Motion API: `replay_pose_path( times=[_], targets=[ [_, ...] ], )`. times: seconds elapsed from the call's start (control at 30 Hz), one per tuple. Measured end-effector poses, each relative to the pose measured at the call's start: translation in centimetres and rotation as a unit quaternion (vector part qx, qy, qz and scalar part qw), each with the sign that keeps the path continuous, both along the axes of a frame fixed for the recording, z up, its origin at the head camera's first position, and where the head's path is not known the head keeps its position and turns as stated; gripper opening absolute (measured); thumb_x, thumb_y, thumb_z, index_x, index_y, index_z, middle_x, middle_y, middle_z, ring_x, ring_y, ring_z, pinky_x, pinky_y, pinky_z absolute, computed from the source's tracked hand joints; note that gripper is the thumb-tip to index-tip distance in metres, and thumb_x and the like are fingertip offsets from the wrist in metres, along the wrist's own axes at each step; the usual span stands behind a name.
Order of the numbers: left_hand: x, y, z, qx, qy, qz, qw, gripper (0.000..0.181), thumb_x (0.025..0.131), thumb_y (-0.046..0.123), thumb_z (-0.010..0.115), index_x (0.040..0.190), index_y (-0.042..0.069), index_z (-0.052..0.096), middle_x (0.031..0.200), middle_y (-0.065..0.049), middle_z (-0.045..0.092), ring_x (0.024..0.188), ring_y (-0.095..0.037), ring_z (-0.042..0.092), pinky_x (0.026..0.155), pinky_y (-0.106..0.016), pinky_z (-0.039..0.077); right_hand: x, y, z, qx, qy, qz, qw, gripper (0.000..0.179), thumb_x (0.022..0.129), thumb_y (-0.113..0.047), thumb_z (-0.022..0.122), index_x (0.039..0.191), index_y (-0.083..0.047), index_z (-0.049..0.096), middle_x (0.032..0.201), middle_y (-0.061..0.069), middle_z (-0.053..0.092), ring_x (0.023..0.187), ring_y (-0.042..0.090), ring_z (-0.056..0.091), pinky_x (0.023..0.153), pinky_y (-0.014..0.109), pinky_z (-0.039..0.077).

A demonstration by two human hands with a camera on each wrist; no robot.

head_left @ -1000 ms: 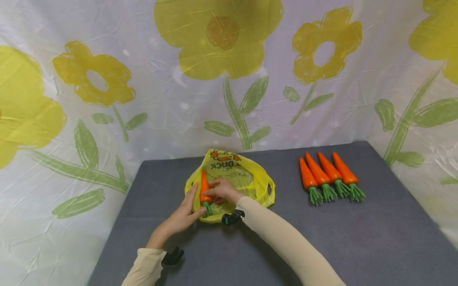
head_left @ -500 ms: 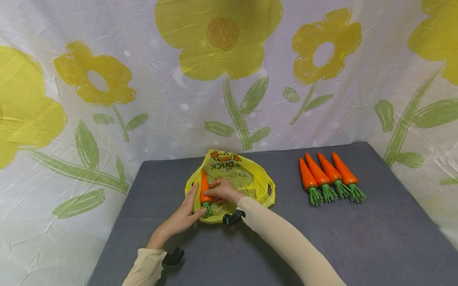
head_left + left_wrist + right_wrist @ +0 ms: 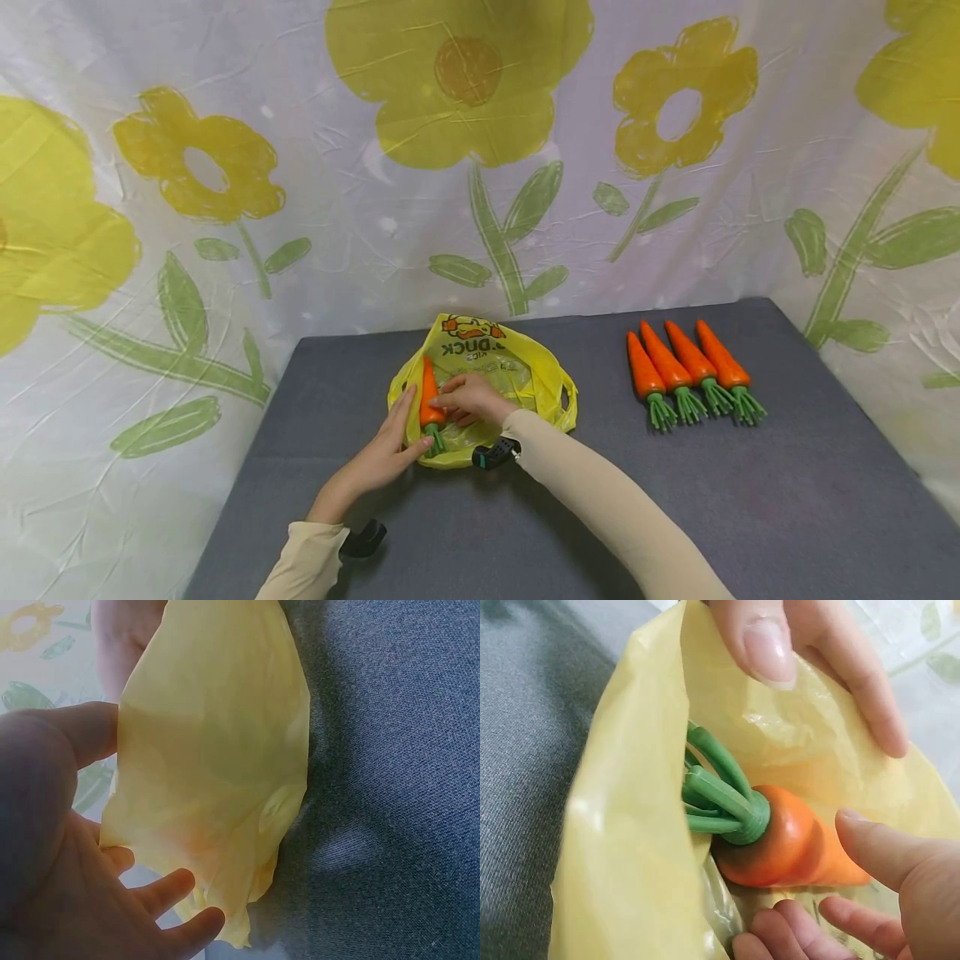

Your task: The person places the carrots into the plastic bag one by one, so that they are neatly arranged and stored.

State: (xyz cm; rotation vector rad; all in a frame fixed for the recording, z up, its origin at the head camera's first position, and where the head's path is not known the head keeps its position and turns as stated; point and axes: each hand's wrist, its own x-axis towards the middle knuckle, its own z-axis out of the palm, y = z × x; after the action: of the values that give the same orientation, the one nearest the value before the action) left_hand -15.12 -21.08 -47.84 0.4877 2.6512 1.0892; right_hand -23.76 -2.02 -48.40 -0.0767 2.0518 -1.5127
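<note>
A yellow plastic bag (image 3: 517, 350) with a printed duck logo lies with its mouth facing the person. Inside its left side is an orange carrot (image 3: 431, 392), its green stem end (image 3: 727, 802) towards the bag's mouth. My left hand (image 3: 382, 450) is spread at the bag's left edge, thumb and index finger inside the rim, other fingers along the outside. My right hand (image 3: 476, 400) reaches into the bag beside the carrot. In the right wrist view its thumb (image 3: 877, 844) stands just off the carrot, with the other fingers loosely bent below it.
Several more carrots (image 3: 686, 367) lie side by side at the right of the dark grey table (image 3: 750, 500), green ends towards the person. A flower-printed cloth (image 3: 360, 225) hangs behind and at both sides.
My right hand has shifted slightly to the right, its wrist moving away from the carrot. The left hand, bag and carrot look unmoved.
</note>
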Motion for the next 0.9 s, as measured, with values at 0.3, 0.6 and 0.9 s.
replay_pose_path(
  times=[0.3, 0.6, 0.9],
  targets=[
    [-0.3, 0.0, 0.1, -0.014, 0.001, 0.001, 0.9999, 0.089, 0.102, 0.037, 0.053, 0.160, 0.012, -0.009, 0.166, -0.020, -0.013, 0.153, -0.046, -0.003, 0.115, -0.073, 0.012, -0.1, 1.4, 1.2, 0.010, 0.013, 0.011, 0.9998, 0.048, 0.088, -0.032, 0.076, 0.126, -0.005, 0.062, 0.111, 0.021, 0.070, 0.099, 0.036, 0.071, 0.085, 0.043, 0.059],
    [-1.3, 0.1, 0.7, -0.024, 0.003, 0.006, 0.9997, 0.089, 0.101, 0.037, 0.056, 0.160, 0.013, -0.007, 0.167, -0.019, -0.011, 0.153, -0.047, 0.000, 0.114, -0.074, 0.014, 0.5, 2.7, 2.7, -0.001, 0.049, 0.044, 0.9978, 0.055, 0.090, -0.032, 0.073, 0.133, -0.001, 0.059, 0.121, 0.027, 0.067, 0.105, 0.041, 0.069, 0.091, 0.049, 0.057],
    [-1.9, 0.0, 0.6, -0.022, 0.015, 0.008, 0.9996, 0.090, 0.100, 0.035, 0.057, 0.160, 0.011, -0.005, 0.167, -0.018, -0.007, 0.152, -0.048, 0.003, 0.114, -0.074, 0.015, 1.2, 4.2, 4.2, 0.009, 0.067, 0.047, 0.9966, 0.053, 0.087, -0.035, 0.076, 0.130, -0.007, 0.062, 0.114, 0.019, 0.068, 0.103, 0.040, 0.069, 0.088, 0.047, 0.058]
  ],
)
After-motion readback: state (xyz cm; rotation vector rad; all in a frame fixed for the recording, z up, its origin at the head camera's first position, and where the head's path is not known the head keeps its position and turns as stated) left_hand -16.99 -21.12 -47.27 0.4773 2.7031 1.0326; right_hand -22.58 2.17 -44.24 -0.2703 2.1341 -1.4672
